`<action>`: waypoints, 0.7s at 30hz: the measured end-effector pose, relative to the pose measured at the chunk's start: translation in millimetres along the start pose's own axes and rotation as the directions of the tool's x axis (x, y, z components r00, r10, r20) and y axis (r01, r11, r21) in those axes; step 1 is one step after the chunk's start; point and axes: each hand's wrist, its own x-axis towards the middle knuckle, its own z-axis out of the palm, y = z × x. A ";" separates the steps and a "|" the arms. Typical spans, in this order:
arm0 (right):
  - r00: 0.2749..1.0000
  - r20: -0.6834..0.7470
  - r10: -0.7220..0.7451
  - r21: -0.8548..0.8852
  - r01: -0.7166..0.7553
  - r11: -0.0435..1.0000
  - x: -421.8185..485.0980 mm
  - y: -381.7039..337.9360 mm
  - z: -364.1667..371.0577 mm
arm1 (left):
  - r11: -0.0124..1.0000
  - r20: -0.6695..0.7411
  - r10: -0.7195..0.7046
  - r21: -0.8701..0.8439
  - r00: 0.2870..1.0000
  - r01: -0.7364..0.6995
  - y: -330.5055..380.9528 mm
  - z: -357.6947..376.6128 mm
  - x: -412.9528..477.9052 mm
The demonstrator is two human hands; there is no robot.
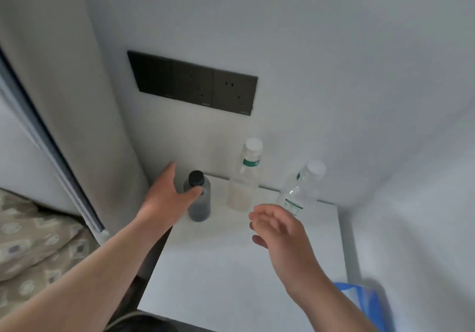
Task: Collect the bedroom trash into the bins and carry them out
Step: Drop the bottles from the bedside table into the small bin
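Your left hand (169,195) curls open around the dark-tinted plastic bottle with the black cap (198,198), thumb on its shoulder, though blur hides whether the grip has closed. It stands on the white desk (231,267). Right of that bottle stand two clear white-capped bottles (244,182); your right hand (280,231) hovers open and empty, ready for them.
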 end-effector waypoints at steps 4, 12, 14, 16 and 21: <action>0.997 -0.045 -0.069 -0.006 0.068 0.998 16.3 -12.1 -9.9 | 0.995 0.007 -0.011 0.096 1.000 0.011 -0.6 12.6 22.6; 0.970 -0.118 -0.211 -0.236 0.179 0.955 70.8 -40.7 9.1 | 0.990 -0.058 0.051 -0.131 0.997 -0.059 3.2 11.0 3.0; 0.971 -0.140 -0.193 -0.277 0.149 0.949 86.5 -46.0 18.4 | 0.987 -0.128 0.044 -0.147 0.991 -0.063 6.5 2.5 -11.8; 0.970 -0.171 -0.174 -0.272 0.123 0.954 101.8 -46.5 27.5 | 0.984 -0.196 0.059 -0.154 0.979 -0.090 6.8 -9.2 -29.2; 0.948 -0.222 -0.229 -0.348 0.142 0.927 126.3 -40.8 36.9 | 0.923 -0.302 0.123 -0.314 0.945 -0.220 -3.4 -50.5 -80.3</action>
